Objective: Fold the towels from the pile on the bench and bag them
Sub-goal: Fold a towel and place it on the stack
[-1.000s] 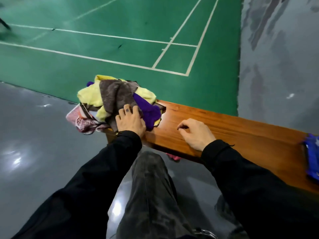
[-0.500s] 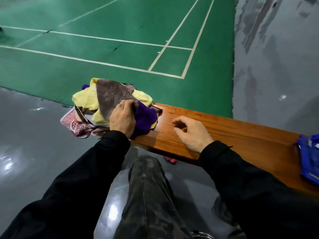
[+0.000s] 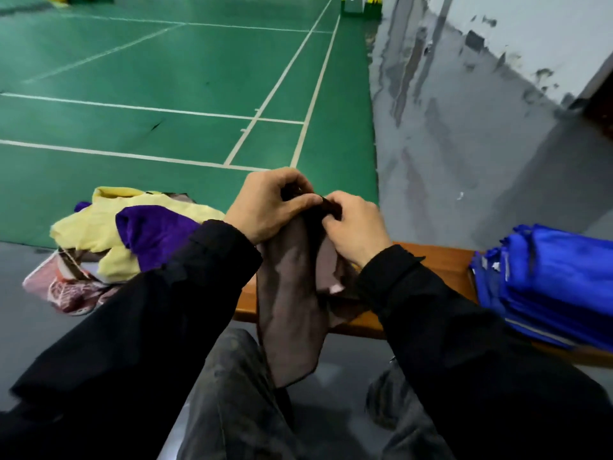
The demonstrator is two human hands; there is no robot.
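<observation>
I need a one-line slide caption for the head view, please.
Both hands, left and right, pinch the top edge of a brown towel above the bench, pile alongside.

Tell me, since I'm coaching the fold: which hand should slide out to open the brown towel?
Right hand. Both pinch the brown towel at its top; the bare wooden bench lies rightward, whereas the towel pile crowds the left hand.

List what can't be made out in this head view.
- Brown towel: its top edge is hidden inside the left hand and right hand; how the fingers pinch it is unclear.
- Pile: lower towels are covered by the yellow and purple ones and the left sleeve.
- Blue bag: cut off by the right edge.
- Bench: mostly hidden behind arms and towel.
</observation>
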